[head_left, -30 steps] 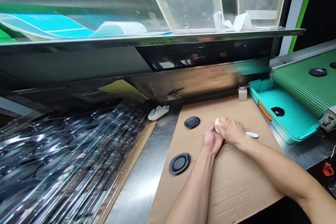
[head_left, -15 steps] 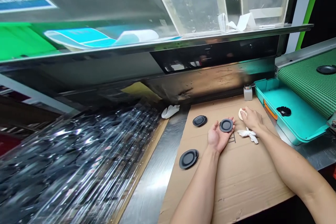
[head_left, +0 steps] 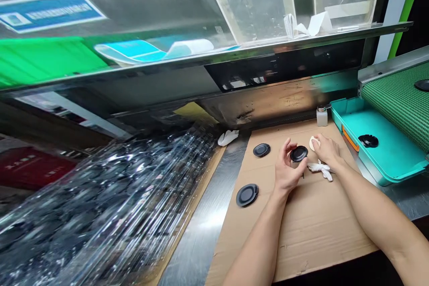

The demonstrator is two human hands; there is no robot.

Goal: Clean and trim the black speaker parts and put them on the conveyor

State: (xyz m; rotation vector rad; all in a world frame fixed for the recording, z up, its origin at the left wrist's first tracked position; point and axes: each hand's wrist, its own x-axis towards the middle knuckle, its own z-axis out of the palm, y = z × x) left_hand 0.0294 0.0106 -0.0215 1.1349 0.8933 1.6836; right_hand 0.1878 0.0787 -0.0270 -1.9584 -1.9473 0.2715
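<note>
My left hand (head_left: 287, 170) grips a round black lid (head_left: 299, 154) by its rim, raised over the cardboard sheet (head_left: 301, 232). Just right of it, my right hand (head_left: 326, 149) pinches a small cream-white pad (head_left: 314, 143), whose far side is hidden by the fingers. A crumpled white cloth (head_left: 322, 170) lies on the cardboard below the right hand. Two more dark round lids rest on the cardboard to the left: one farther back (head_left: 261, 150) and one nearer (head_left: 247, 195).
A teal tray (head_left: 389, 172) with a black round part (head_left: 368, 140) stands at right, under a green conveyor belt (head_left: 398, 94). A small white bottle (head_left: 321, 117) stands at the cardboard's back edge. Clear plastic trays (head_left: 134, 205) of dark parts fill the left.
My left hand has gone from an open palm under the lid to fingers gripping its rim, and the lid now shows a glossier face. The view has shifted slightly.
</note>
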